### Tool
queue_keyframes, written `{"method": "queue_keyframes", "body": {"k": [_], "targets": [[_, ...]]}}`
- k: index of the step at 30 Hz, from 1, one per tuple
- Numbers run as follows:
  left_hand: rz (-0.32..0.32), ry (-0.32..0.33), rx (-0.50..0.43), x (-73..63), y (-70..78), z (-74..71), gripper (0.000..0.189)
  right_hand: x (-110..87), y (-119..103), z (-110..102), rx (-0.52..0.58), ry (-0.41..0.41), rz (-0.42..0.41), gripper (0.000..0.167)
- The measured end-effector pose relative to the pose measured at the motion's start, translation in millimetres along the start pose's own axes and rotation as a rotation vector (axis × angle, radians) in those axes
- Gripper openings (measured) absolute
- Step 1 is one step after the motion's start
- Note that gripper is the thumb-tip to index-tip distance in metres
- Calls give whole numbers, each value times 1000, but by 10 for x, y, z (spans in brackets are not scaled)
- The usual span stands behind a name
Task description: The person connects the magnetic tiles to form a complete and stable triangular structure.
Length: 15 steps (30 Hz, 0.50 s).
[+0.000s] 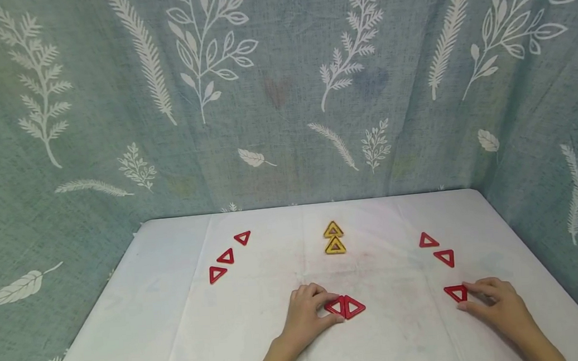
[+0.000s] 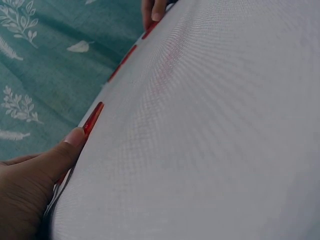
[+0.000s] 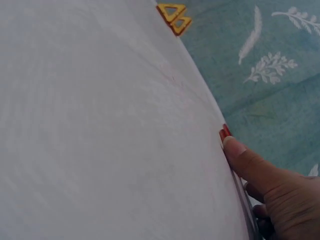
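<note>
Near the front of the white table, my left hand (image 1: 305,313) grips a red triangular frame tile (image 1: 330,309) between thumb and forefinger. A second red triangle (image 1: 356,307) lies against it, edge to edge, pointing right. At the right, my right hand (image 1: 501,305) pinches another red triangle (image 1: 449,289) by its right side, thumb below and forefinger above. In the left wrist view my left thumb (image 2: 67,147) lies along red tile edges. From the right wrist, my right thumb (image 3: 245,152) presses on a red edge, and most of that tile is hidden.
Two yellow triangles (image 1: 335,250) stand point-up in a column at the back middle of the white table (image 1: 267,294). Three red triangles (image 1: 222,257) form a slanting line at left. Two more red triangles (image 1: 435,243) lie beyond my right hand. A leaf-patterned curtain (image 1: 285,119) surrounds the table.
</note>
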State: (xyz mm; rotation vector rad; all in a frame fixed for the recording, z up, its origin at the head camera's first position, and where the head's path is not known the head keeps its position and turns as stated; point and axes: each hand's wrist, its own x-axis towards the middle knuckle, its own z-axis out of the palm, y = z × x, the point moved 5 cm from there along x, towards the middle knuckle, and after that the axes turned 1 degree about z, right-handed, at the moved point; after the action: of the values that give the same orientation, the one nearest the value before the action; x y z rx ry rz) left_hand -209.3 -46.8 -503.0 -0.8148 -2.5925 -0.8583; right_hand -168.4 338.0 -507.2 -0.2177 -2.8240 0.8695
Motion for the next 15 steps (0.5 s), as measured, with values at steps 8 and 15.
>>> {"method": "queue_keyframes", "body": {"k": [8,15], "targets": [[-16,-16,3,7,-6,4,43,-21,-159,47,17,-9,-47,59],[-25,-15,-2,4,-11,11,42,-23,-311,121,28,-3,-100,54]]}}
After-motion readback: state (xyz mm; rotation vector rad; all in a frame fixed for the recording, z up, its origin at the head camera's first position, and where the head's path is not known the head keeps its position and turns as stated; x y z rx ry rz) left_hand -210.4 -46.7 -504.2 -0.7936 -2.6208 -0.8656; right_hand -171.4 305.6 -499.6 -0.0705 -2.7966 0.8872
